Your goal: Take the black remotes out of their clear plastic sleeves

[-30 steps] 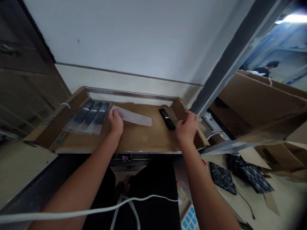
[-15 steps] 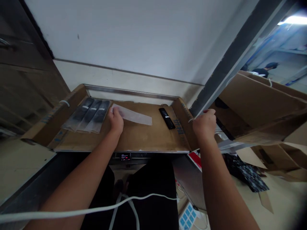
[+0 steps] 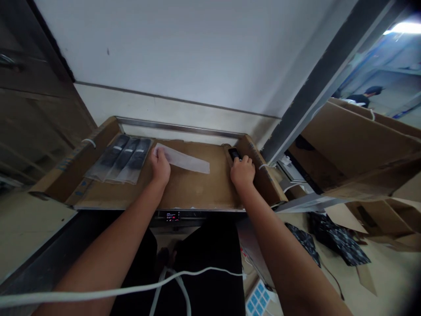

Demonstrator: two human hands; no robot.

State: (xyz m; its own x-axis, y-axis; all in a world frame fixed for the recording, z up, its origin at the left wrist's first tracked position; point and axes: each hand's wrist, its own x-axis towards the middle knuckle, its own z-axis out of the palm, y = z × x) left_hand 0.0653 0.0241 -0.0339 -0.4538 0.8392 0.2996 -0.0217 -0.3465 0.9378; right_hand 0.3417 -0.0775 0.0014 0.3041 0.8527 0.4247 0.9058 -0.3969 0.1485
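Observation:
My left hand (image 3: 161,167) pinches one end of an empty translucent plastic sleeve (image 3: 187,162), which stretches out to the right above the cardboard. At the right side of the cardboard-lined tray (image 3: 197,195), my right hand (image 3: 242,172) has its fingers curled over a slim black remote control (image 3: 234,153). Only the far end of the remote shows; the palm and fingers cover the rest. Left of my left hand, several black remotes in clear sleeves (image 3: 126,153) lie side by side, each with a white band across it.
The tray has raised cardboard sides and a metal rail (image 3: 180,127) at the wall. A large cardboard box (image 3: 365,149) stands at right. A white cable (image 3: 131,287) crosses above my lap. A power strip (image 3: 258,298) lies below, and a person (image 3: 365,96) is far off at right.
My right hand has moved left from the tray's right edge onto the black remote. The left hand still holds the sleeve in nearly the same place.

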